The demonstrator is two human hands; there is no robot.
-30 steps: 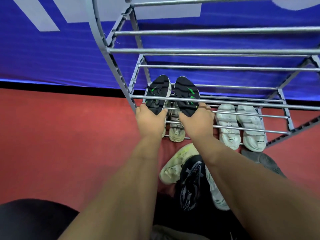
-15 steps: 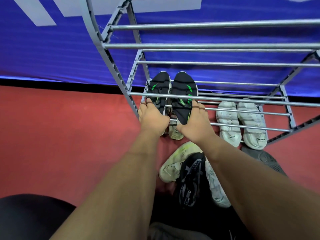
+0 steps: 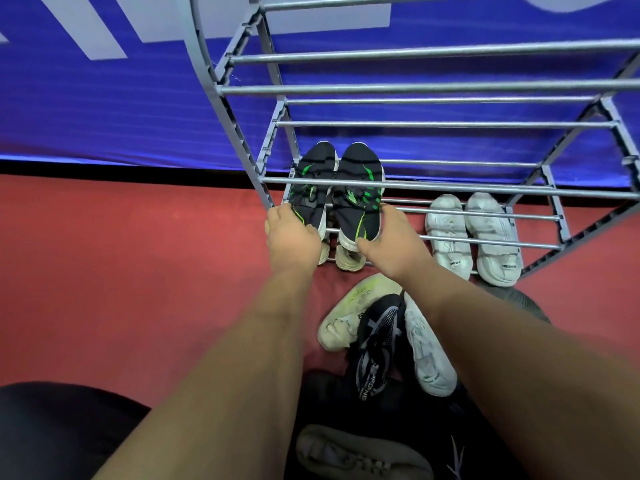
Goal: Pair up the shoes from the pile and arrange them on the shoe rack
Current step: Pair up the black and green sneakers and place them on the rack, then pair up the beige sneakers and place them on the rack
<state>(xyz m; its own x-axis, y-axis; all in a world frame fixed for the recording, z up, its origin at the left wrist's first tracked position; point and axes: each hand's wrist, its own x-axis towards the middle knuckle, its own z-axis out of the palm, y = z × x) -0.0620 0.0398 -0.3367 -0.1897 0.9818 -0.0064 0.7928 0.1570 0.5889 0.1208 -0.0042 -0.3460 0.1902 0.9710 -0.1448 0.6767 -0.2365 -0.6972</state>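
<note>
A pair of black shoes with green accents (image 3: 337, 188) sits side by side, toes to the wall, on a lower tier of the grey shoe rack (image 3: 415, 88). White shoes (image 3: 472, 233) stand paired below; beige ones (image 3: 348, 259), perhaps paired, are mostly hidden. The pile (image 3: 384, 337) lies on the floor.

Backdrop and floor: blue wall covering above red flooring.
Beyond the fingers (image 3: 281, 213) stands a blue wall panel (image 3: 104, 116) bearing large pale grey shapes (image 3: 93, 32) (cut off by the frame edge, unreadable). A black strip (image 3: 104, 169) runs along its foot. Left of the fingers lies red floor (image 3: 121, 271), matt, evenly lit.
</note>
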